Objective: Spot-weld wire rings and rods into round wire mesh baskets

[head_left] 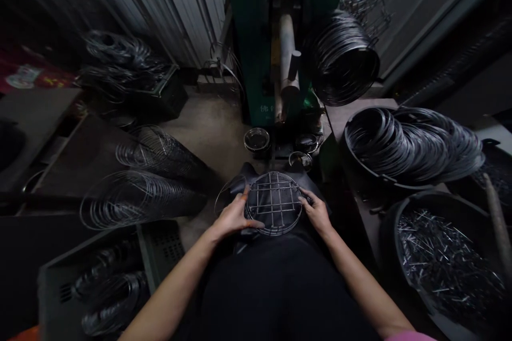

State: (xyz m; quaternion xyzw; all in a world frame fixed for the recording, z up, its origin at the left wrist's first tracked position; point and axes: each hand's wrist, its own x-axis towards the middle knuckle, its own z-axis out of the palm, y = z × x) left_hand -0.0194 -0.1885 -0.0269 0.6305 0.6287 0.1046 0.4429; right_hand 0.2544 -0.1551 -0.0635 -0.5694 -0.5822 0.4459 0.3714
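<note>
Over my lap lies a round wire grid [273, 203], a ring of stacked wire hoops crossed by straight wires. My left hand [237, 214] grips its left rim, with the thumb stretched over the lower edge. On the opposite side, my right hand [316, 210] pinches the rim between thumb and fingers. A thin loose wire hoop [219, 197] sticks out to the left, beside my left hand. Dark cloth [240, 176] covers my lap under the grid.
A green machine [256, 64] with a metal arm [287, 42] stands ahead. Right are a tub of wire rings [424, 144] and a bucket rim [394, 234] around short wire pieces [444, 256]. Left are wire ring stacks [148, 197] and a plastic crate [146, 256]. A wire coil [344, 58] hangs ahead right.
</note>
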